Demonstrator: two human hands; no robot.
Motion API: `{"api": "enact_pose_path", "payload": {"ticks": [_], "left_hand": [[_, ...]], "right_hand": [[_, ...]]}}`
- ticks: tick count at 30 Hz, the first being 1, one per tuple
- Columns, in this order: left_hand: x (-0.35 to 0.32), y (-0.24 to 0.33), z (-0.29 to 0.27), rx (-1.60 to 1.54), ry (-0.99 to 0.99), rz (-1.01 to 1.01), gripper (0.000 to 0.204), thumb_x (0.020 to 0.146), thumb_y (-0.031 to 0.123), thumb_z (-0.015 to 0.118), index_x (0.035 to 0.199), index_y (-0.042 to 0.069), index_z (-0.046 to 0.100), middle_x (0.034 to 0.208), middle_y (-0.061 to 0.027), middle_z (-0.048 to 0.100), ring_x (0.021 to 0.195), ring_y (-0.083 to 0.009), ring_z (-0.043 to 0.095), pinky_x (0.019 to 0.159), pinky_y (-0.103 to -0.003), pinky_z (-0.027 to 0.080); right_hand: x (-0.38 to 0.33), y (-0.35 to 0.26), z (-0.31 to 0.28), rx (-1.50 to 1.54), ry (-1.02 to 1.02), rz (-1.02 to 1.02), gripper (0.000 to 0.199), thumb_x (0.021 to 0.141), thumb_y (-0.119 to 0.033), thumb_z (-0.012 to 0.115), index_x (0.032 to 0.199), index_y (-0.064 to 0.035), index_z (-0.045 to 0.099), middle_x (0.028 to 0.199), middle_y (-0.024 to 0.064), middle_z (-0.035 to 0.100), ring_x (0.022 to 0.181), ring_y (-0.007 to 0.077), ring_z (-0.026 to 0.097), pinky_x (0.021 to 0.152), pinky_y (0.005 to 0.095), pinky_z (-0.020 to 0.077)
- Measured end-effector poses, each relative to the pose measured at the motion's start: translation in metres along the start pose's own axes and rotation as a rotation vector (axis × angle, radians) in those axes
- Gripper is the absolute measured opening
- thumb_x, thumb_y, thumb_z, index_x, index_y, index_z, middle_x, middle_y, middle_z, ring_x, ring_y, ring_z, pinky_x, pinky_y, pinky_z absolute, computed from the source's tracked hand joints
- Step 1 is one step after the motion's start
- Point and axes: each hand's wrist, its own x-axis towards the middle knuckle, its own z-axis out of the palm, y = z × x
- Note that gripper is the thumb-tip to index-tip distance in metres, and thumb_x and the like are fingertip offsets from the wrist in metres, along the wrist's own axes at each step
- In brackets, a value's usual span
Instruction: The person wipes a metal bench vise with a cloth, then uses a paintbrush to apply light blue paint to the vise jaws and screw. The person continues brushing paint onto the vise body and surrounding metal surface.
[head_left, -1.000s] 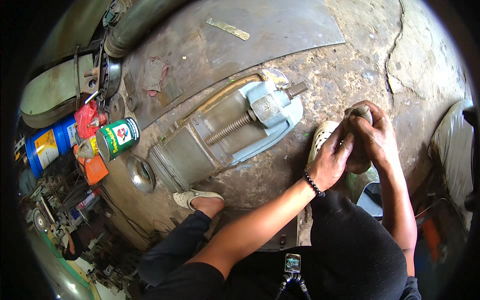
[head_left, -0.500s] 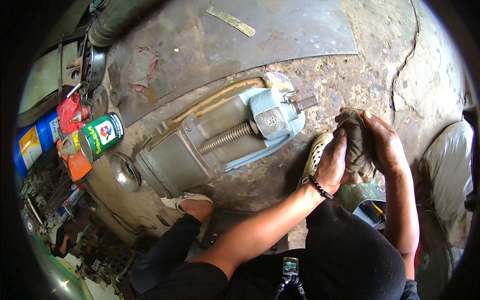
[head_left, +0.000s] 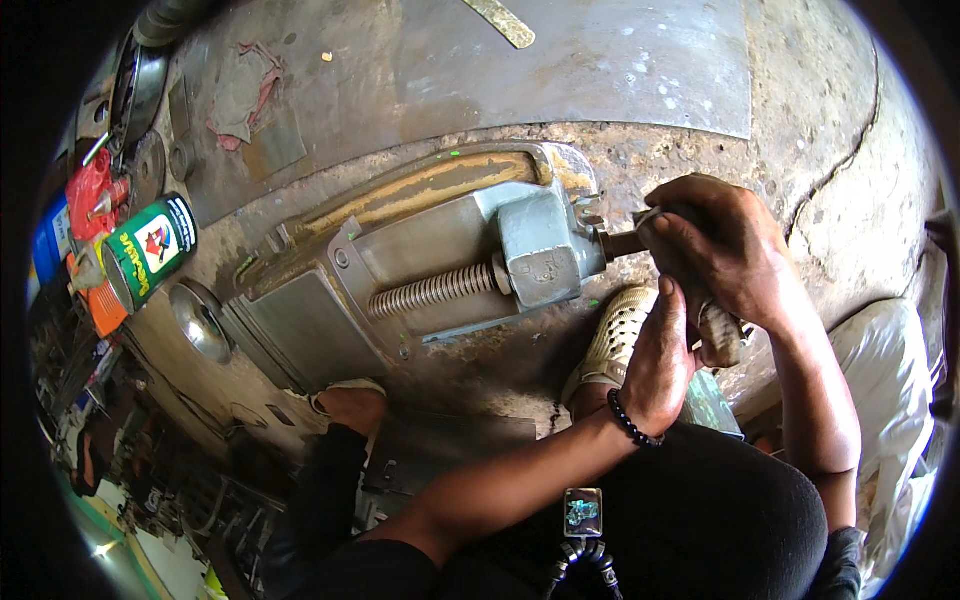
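Observation:
A large machine vise (head_left: 370, 275) with a grey body, a pale blue end block (head_left: 540, 245) and a threaded screw (head_left: 440, 288) lies on the floor in front of me. Its screw's shaft end (head_left: 622, 243) points right, toward my hands. My right hand (head_left: 740, 245) grips a crumpled dark rag (head_left: 719, 335), thumb on top, and the rag's far end meets the shaft's tip. From below, my left hand (head_left: 662, 370), with a black bead bracelet at the wrist, closes on the same rag with its thumb raised; its other fingers are mostly hidden.
A steel sheet (head_left: 600, 80) covers the floor beyond the vise, with a dirty cloth (head_left: 240, 100) and a flat metal strip (head_left: 503, 22) on it. At left stand a green can (head_left: 150, 250), a round metal bowl (head_left: 200, 320) and several workshop parts. My shoe (head_left: 610, 335) is beside the vise.
Both hands have turned the rag and brought it left against the shaft end. My right hand now lies over the rag's top. The view has shifted, so the vise appears further left.

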Motion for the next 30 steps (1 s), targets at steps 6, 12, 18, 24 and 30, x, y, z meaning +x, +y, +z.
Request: {"api": "enact_pose_path", "payload": {"ticks": [6, 12, 18, 24, 30], "left_hand": [[0.011, 0.011, 0.005, -0.154, -0.019, 0.141, 0.069, 0.105, 0.056, 0.033, 0.155, 0.009, 0.024, 0.152, -0.0101, 0.04, 0.138, -0.0243, 0.043, 0.114, -0.047, 0.037], [0.014, 0.011, 0.003, -0.289, 0.039, 0.131, 0.069, 0.104, 0.058, 0.036, 0.154, 0.011, 0.026, 0.149, -0.0095, 0.043, 0.136, -0.0258, 0.045, 0.111, -0.049, 0.04], [0.011, 0.007, -0.009, -0.32, 0.001, 0.051, 0.065, 0.104, 0.059, 0.036, 0.151, 0.014, 0.031, 0.145, -0.009, 0.047, 0.129, -0.0254, 0.051, 0.102, -0.05, 0.047], [0.011, 0.003, -0.012, -0.253, 0.064, 0.01, 0.064, 0.104, 0.061, 0.032, 0.149, 0.016, 0.034, 0.144, -0.0084, 0.049, 0.128, -0.0258, 0.053, 0.096, -0.052, 0.049], [0.014, -0.004, -0.021, -0.233, 0.074, -0.022, 0.064, 0.103, 0.063, 0.028, 0.146, 0.016, 0.039, 0.138, -0.0085, 0.055, 0.123, -0.0267, 0.058, 0.094, -0.052, 0.052]], "right_hand": [[0.034, -0.011, 0.01, -0.088, -0.076, -0.127, 0.024, 0.091, -0.014, 0.066, 0.108, 0.0019, 0.071, 0.099, 0.0165, 0.072, 0.091, 0.0295, 0.071, 0.083, 0.0384, 0.0545], [0.048, -0.016, 0.017, -0.065, -0.198, -0.156, 0.02, 0.089, -0.014, 0.067, 0.101, 0.0015, 0.072, 0.092, 0.0209, 0.071, 0.088, 0.0351, 0.071, 0.079, 0.0415, 0.0551], [0.055, -0.017, 0.02, -0.101, -0.353, -0.201, 0.019, 0.087, -0.012, 0.067, 0.099, 0.0011, 0.072, 0.087, 0.0212, 0.07, 0.086, 0.0354, 0.07, 0.079, 0.0426, 0.0556], [0.061, -0.028, 0.021, -0.396, -0.486, -0.296, 0.014, 0.087, -0.008, 0.068, 0.097, 0.0022, 0.071, 0.093, 0.0178, 0.068, 0.085, 0.033, 0.068, 0.078, 0.0417, 0.056], [0.074, -0.037, 0.025, -0.506, -0.607, -0.261, 0.011, 0.085, -0.007, 0.069, 0.086, 0.0034, 0.066, 0.082, 0.0184, 0.066, 0.078, 0.0316, 0.068, 0.073, 0.0412, 0.0557]]}}
